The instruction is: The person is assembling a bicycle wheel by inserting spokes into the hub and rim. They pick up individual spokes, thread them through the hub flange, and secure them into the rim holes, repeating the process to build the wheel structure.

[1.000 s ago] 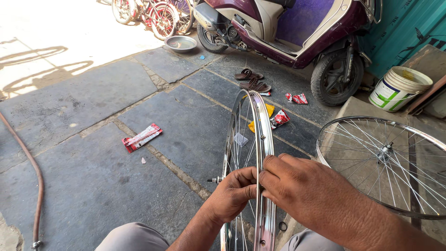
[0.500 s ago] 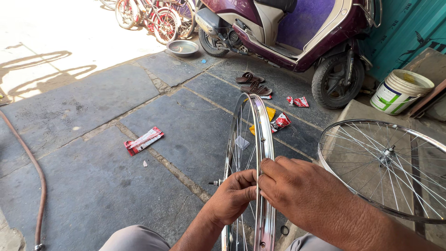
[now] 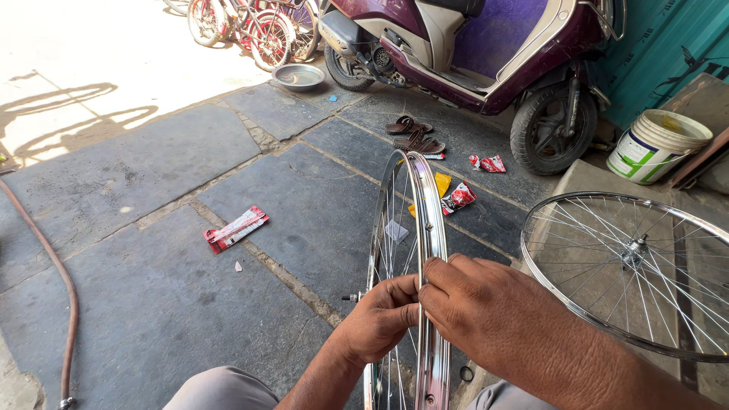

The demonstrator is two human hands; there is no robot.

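Note:
A shiny chrome bicycle wheel rim [image 3: 430, 203] with thin spokes stands upright, edge-on, between my knees. My left hand [image 3: 377, 319] pinches at the spokes on the rim's left side, fingers closed near the rim. On the right side my right hand [image 3: 486, 313] is wrapped over the rim, fingertips meeting the left hand's. The axle end [image 3: 352, 298] sticks out to the left.
A second spoked wheel [image 3: 634, 269] lies flat on a stone step at right. A maroon scooter [image 3: 486, 53], sandals [image 3: 414, 133], a white bucket [image 3: 653, 144], a metal bowl [image 3: 298, 76], bicycles [image 3: 250, 26], torn wrappers [image 3: 235, 228] and a hose [image 3: 61, 288] lie around.
Both hands stay on the upright rim; my left hand's fingers have closed in tighter against the right hand's fingertips. The view has shifted slightly.

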